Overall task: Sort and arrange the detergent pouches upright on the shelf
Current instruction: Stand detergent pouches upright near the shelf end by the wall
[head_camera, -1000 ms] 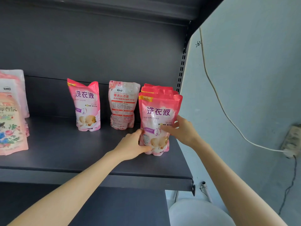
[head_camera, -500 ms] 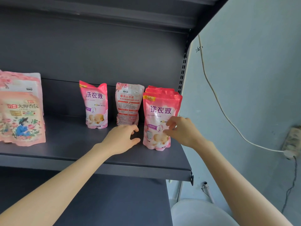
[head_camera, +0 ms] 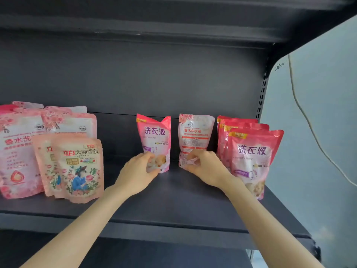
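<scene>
Fingers (head_camera: 147,155) of the left hand (head_camera: 138,171) curl round the foot of a pink pouch (head_camera: 155,136); the right hand (head_camera: 207,167) pinches the foot of a pale pouch (head_camera: 195,132). Both stand upright at the middle of the shelf (head_camera: 173,206), apart, toward the back.

Gripped so low, either soft pouch could fold or topple when lifted. The right forearm (head_camera: 260,219) passes just beside the right row (head_camera: 255,151) and might knock it over.

Nearest labels read 立白 大师香氛 on the floral pouch (head_camera: 81,167) and NEW 洗衣液 on the row. Farther back, the held pair read 洗衣液 and 香水洗衣液.
</scene>
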Demonstrator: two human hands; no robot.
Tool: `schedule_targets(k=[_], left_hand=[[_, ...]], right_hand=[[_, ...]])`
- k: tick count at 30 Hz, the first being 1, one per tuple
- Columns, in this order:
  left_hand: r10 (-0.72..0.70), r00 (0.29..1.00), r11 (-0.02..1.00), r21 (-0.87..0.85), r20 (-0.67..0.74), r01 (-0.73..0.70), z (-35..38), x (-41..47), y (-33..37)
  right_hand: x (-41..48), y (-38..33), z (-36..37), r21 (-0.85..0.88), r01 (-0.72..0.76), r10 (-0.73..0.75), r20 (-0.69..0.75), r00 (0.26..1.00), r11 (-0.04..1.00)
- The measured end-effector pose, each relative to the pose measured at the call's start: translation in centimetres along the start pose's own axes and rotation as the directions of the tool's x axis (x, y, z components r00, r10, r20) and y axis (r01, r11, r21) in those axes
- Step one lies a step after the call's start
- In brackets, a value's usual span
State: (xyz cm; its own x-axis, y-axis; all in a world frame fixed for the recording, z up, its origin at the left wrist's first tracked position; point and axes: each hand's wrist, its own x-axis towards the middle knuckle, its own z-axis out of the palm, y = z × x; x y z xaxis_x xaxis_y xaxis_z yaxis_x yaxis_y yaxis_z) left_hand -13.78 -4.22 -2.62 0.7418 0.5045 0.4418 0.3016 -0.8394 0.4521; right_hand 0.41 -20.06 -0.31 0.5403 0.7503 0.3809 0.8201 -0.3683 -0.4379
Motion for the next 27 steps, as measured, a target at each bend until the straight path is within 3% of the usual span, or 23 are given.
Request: schedule_targets(k=[8,12,15,20,23,27], left_hand=[[-0.118,0.992,0.971,-0.203,0.034,0.123,2.2,5.4,-6.1],[-0.204,0.963,0.893,-0.37,0.173,0.256,3.4,7.7,-7.2],[-0.23,0.942,0.83,-0.456,0.245,0.322,4.4,8.5,-7.8],[-0.223,0.951,0.827,-0.476,0.213,0.3,5.6,8.8,-8.6],[-0.244,0.955,0.853,-0.431,0.171,0.295,5.9,9.0,-8.9],[-0.205,0.948,0.806,-0.507,0.245,0.306,6.1,8.8,-8.7]], right_hand=[[5.9,-2.0,6.7,0.099,-0.113,0.119,-0.065,0.991,0.989],[8.3,-1.8,7.8,0.234,-0.214,0.229,-0.036,0.973,0.948],[9.4,-1.3,8.7,0.353,-0.215,0.233,-0.007,0.973,0.911],[9.9,-0.9,9.9,0.56,-0.188,0.246,-0.029,0.969,0.807],[10.2,-0.5,10.2,0.596,-0.164,0.251,-0.065,0.966,0.786],[10.2,-0.4,9.9,0.624,-0.142,0.24,-0.075,0.968,0.768]])
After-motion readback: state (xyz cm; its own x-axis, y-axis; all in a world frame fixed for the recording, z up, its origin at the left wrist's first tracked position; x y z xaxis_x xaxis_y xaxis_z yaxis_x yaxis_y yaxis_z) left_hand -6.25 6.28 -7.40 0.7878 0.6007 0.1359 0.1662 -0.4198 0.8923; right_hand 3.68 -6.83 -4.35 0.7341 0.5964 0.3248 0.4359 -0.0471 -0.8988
